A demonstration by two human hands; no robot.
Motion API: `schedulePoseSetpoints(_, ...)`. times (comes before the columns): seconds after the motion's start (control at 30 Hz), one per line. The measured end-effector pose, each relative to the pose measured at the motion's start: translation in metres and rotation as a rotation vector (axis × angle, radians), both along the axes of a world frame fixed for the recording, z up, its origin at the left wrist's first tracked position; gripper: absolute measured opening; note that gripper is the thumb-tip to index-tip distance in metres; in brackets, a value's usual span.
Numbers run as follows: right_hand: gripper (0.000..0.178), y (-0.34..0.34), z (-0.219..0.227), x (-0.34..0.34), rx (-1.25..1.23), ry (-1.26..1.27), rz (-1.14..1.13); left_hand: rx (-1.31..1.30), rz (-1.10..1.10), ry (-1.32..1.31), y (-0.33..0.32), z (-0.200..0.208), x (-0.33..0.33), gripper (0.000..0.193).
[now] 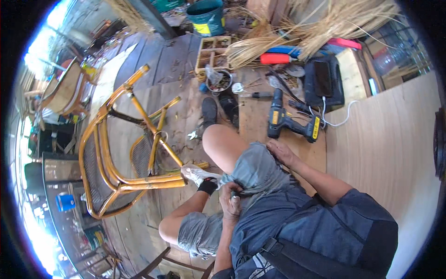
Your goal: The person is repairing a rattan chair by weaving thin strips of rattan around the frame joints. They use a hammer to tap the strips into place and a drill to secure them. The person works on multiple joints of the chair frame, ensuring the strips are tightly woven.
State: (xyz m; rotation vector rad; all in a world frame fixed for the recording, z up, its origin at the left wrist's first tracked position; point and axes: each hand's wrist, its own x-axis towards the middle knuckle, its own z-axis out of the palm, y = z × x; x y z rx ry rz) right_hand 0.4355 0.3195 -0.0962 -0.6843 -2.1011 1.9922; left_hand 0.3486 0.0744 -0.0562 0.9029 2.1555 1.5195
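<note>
My left hand (230, 203) is closed near my lap, its fingers curled round a small dark thing that I cannot make out. My right hand (280, 153) lies beside my bent knee, against the grey shorts (257, 167), fingers loosely stretched out and nothing seen in them. Just beyond it a black and yellow cordless drill (290, 122) rests on the wooden board. A rattan chair (109, 160) with bamboo-like poles and woven panels lies tipped over on my left. My shoe (197, 175) is against the end of its poles.
Beyond my feet stand a bowl of small parts (219, 83), a divided wooden box (211, 49) and a green bucket (206, 17). Rattan strands (260, 44) spread at the far right. A phone (323, 78) with a white cable lies on a black case. Plywood (385, 144) is at my right.
</note>
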Motion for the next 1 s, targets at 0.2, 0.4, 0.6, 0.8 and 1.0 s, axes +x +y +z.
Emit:
schedulePoseSetpoints(0.2, 0.036, 0.004, -0.022, 0.017, 0.071, -0.082, 0.092, 0.036, -0.012, -0.234, -0.003, 0.005, 0.018, 0.076)
schedulePoseSetpoints(0.4, 0.030, 0.011, 0.005, 0.017, 0.198, -0.238, -0.078, 0.196, 0.151, -0.284, 0.004, -0.018, 0.014, 0.077)
schedulePoseSetpoints(0.6, 0.021, 0.054, 0.039, -0.016, 0.338, -0.165, -0.302, 0.108, 0.140, -0.024, 0.014, 0.022, -0.031, 0.062)
schedulePoseSetpoints(0.8, 0.017, 0.106, 0.038, -0.132, 0.228, -0.132, -0.268, -0.190, 0.008, -0.108, 0.042, 0.094, -0.080, 0.028)
schedulePoseSetpoints(1.0, 0.022, 0.137, -0.022, -0.342, 0.405, 0.082, -0.109, -0.038, -0.094, -0.427, 0.068, 0.114, -0.134, 0.030)
